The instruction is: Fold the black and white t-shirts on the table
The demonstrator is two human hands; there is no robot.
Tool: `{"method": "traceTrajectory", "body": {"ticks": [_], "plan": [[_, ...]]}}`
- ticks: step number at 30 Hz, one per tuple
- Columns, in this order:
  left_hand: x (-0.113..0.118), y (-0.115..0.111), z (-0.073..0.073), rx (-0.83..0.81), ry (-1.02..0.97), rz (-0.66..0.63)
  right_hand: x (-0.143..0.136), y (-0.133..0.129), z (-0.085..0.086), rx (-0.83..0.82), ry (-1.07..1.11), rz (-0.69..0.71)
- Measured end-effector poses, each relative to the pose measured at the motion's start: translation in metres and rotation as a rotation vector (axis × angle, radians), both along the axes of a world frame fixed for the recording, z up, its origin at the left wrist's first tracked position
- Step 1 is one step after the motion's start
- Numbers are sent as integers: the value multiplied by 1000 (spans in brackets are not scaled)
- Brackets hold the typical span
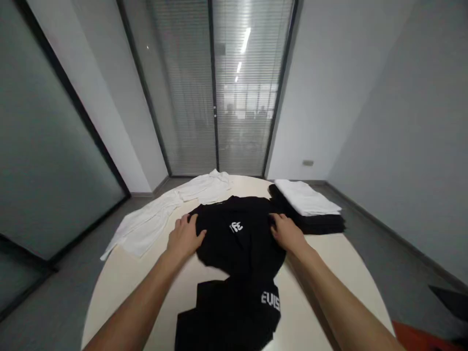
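A black shirt [223,239] with a small white print lies spread on the round cream table [318,287]. My left hand [185,236] rests at its upper left side, thumb and fingers apart with the fingertips on the cloth. At the opposite side, my right hand [287,231] has its fingers closed at the shirt's edge, seemingly pinching the black fabric. Nearer to me lies more black cloth [226,312] with white lettering, partly bunched, touching the shirt's lower end.
White garments [153,219] lie loosely along the table's left and far edge. Right of the shirt, a folded white cloth [307,197] tops a stack of folded black cloth [321,224]. Something red [420,337] shows at the lower right.
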State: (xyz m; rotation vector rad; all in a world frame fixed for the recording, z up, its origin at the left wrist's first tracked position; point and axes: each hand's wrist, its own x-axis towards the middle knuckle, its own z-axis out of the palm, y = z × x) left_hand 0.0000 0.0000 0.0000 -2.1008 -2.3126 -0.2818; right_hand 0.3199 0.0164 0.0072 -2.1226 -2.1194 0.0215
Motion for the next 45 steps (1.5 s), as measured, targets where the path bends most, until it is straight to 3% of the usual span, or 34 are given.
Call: {"method": "traceTrajectory", "body": {"ticks": [4, 10, 17, 21, 25, 27, 29, 32, 38, 41, 45], "plan": [[-6, 3, 1, -53, -39, 7, 0, -3, 2, -7, 29, -98], [-11, 11, -8, 59, -226, -188, 0, 1, -1, -80, 20, -172], [-19, 25, -4, 371, -276, -256, 3, 4, -3, -66, 25, -133], [-20, 42, 17, 515, -239, -318, 2, 5, -4, -17, 41, -136], [-21, 71, 56, 640, -187, -339, 1, 9, -8, 114, 195, -152], [-21, 86, 72, 697, -163, -299, 2, 13, -13, 202, 318, -73], [-18, 97, 78, 692, -130, -232, 2, 16, -20, 264, 413, 67], [-9, 100, 68, 597, -88, -141, 3, 19, -30, 300, 430, 257], [13, 69, 15, 452, -160, -180, -6, 12, -23, 333, 360, 568], [17, 50, -4, 340, -318, -353, -17, 4, -13, 306, 335, 748], [7, 29, -16, 162, -407, -701, -26, -1, -8, 312, 273, 707]]}}
